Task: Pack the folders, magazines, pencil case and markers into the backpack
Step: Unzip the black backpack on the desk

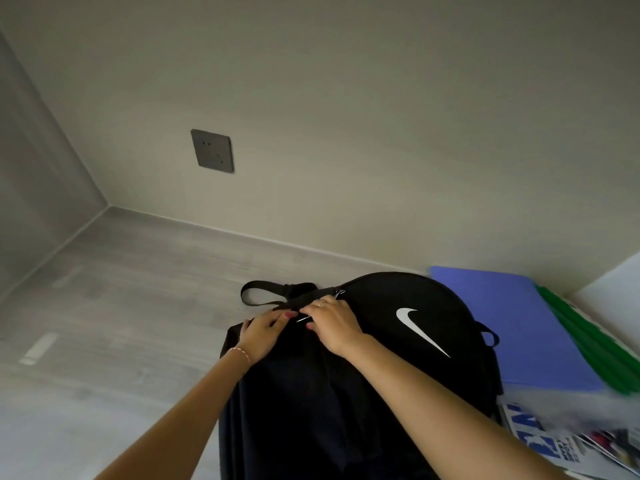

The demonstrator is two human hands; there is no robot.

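While the backpack (363, 375) lies flat on the floor, its top toward twelve o'clock, its zipper pull (303, 318) is pinched by the right hand (334, 323) and the fabric beside it is gripped by the left hand (259, 332). Folders (519, 327) and magazines (554, 445) are stacked at three o'clock, nearer the right hand. Judged from this, opening comes next.

backpack (398, 341): black, white swoosh logo at 3 o'clock of the hands
carry loop (263, 294): black
folder (512, 327): periwinkle blue, plain
second folder (588, 344): bright green, at 3 o'clock of the blue one
magazines (554, 441): white with bold blue lettering, mixed colours
floor (121, 306): pale grey wood grain
wall (346, 116): beige
socket plate (212, 150): dark grey
left hand (259, 332): red nails, thin pink bracelet
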